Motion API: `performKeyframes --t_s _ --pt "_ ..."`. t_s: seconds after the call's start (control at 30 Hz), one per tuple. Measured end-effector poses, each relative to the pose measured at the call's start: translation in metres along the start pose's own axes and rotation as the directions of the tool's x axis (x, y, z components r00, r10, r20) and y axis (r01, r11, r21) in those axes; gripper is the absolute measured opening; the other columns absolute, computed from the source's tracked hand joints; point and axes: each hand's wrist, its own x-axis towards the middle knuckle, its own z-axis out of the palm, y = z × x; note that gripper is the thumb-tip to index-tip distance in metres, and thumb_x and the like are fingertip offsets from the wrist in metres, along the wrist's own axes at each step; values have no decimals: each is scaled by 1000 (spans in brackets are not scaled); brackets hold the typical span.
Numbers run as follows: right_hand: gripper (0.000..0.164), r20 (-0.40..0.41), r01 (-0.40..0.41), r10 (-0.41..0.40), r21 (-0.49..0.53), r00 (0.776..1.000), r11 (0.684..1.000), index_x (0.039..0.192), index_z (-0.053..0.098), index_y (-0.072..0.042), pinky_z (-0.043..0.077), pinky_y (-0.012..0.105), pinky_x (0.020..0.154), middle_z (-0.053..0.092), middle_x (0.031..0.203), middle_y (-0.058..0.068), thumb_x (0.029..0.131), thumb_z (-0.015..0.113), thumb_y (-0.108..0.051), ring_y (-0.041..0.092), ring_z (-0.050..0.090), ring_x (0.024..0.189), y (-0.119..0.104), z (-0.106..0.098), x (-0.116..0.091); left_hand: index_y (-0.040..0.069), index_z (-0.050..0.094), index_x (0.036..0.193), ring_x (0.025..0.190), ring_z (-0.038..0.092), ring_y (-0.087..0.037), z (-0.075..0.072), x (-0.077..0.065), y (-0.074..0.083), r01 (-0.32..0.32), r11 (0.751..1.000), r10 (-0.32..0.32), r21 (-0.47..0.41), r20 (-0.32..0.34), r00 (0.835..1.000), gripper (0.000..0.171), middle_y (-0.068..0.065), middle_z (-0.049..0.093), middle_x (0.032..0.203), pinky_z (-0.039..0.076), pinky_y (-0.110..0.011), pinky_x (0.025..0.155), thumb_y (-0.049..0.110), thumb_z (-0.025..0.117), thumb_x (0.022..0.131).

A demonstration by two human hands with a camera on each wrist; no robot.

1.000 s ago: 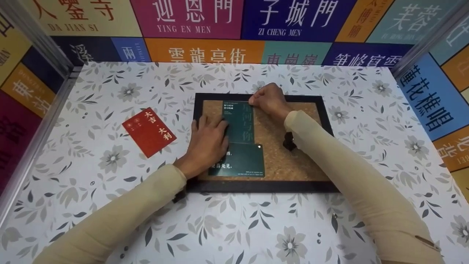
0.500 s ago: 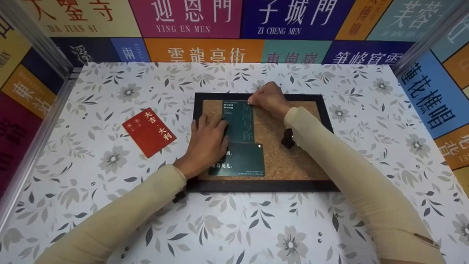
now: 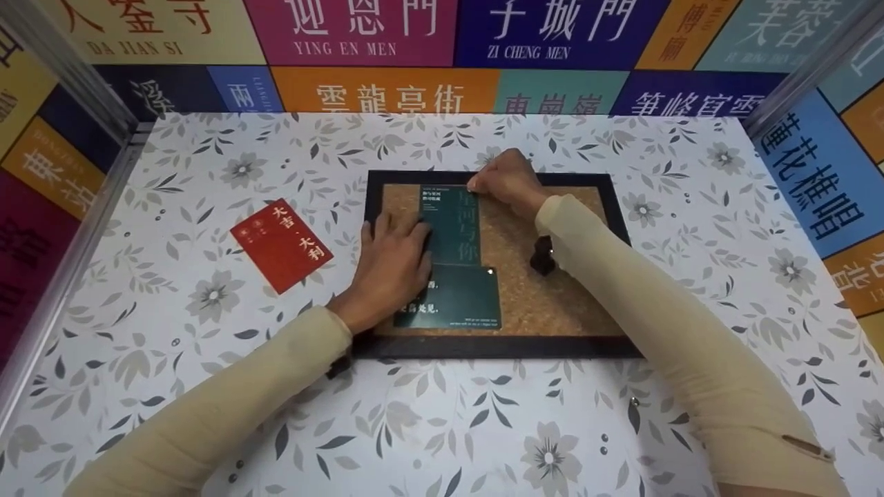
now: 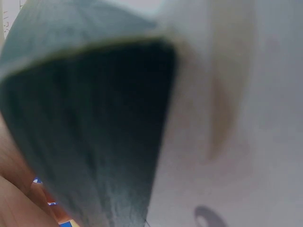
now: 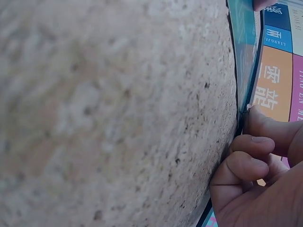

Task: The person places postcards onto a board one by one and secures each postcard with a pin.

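Observation:
A cork board (image 3: 566, 304) in a black frame lies on the patterned table. Its left part bears an upright green card (image 3: 452, 228) and, below it, a sideways green card (image 3: 469, 298) with a shiny tack (image 3: 490, 271) at its upper right corner. My left hand (image 3: 392, 266) rests with spread fingers on the left edges of both cards. At the upper card's top right corner, my right hand (image 3: 510, 181) holds a small thumbtack (image 5: 249, 108) at the thumb tip, other fingers curled. The black frame (image 4: 94, 132) fills much of the left wrist view.
A red card (image 3: 281, 245) with gold characters lies on the table left of the board. Another small tack (image 3: 634, 402) sits on the table near the right forearm. Printed panels (image 3: 387, 90) stand behind and at both sides of the table.
My right hand stays at the card's corner, its fingers a little more curled in and its forearm slightly shifted. The left hand and the cards hold their places. The head view tilts slightly.

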Motion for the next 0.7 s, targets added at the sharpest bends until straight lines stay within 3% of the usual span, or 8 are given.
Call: performKeyframes --t_s 0.13,0.37,0.63,0.7 --pt "40 -15 -38 38 2 999 999 57 59 -13 30 26 49 52 57 -4 92 73 1 13 42 54 -1 0 1 6 62 154 159 31 -51 -1 1 1 4 1000 -4 4 9 1000 46 -13 48 169 23 -77 125 23 65 111" --pt "24 -42 -87 85 -34 995 996 69 74 -8 32 26 49 61 62 -3 92 74 -1 14 50 60 -2 4 5 6 62 154 158 32 -51 -1 0 1 8 1000 -8 16 14 1000 46 -13 49 168 23 -76 125 23 65 111" --pt "38 -45 -75 73 -61 996 995 59 56 -14 28 27 49 42 57 -5 90 73 0 13 39 56 -3 5 3 5 63 152 154 36 -51 -1 0 1 -3 1000 3 27 2 1000 45 -14 50 167 26 -75 123 22 65 111" --pt "36 -41 -70 67 -77 997 995 60 59 -13 30 26 49 46 58 -6 91 72 -1 12 42 57 -2 5 3 5 63 152 153 37 -50 -1 0 1 -5 1000 5 24 -2 1000 45 -14 50 167 27 -74 123 22 66 110"
